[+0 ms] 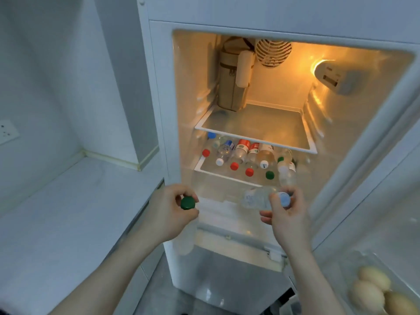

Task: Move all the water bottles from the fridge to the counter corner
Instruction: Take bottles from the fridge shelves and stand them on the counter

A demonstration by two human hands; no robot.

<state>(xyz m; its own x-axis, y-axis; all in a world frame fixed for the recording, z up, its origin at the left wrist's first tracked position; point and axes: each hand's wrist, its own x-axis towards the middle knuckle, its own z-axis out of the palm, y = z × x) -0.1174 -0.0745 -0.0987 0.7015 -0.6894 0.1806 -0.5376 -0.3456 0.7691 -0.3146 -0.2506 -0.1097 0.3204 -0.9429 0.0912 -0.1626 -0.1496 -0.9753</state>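
- Left hand [169,213]: fingers curled round the neck of a clear plastic bottle with a round green cap [187,202]; the bottle's body [188,237] hangs upright below the hand, in front of the fridge's left edge.
- Right hand [286,215]: grips a second clear bottle [254,197] at its pale blue cap [284,198]; this bottle lies roughly level, body pointing left, just before the lower shelf.
- Fridge [159,110]: white, smooth-walled, door open, lit amber inside.
- Lower shelf [218,173]: glass with a white rim; carries a row of transparent bottles [241,152] lying on their sides, caps toward the viewer in red, white, green and blue.
- Upper shelf [256,123]: a tan fabric pouch [231,76] with a zip stands at its back left corner.
- Table [68,201]: pale, matte, meeting the wall corner left of the fridge.
- Door bin [341,278]: clear plastic, holding smooth oval eggs [368,289].
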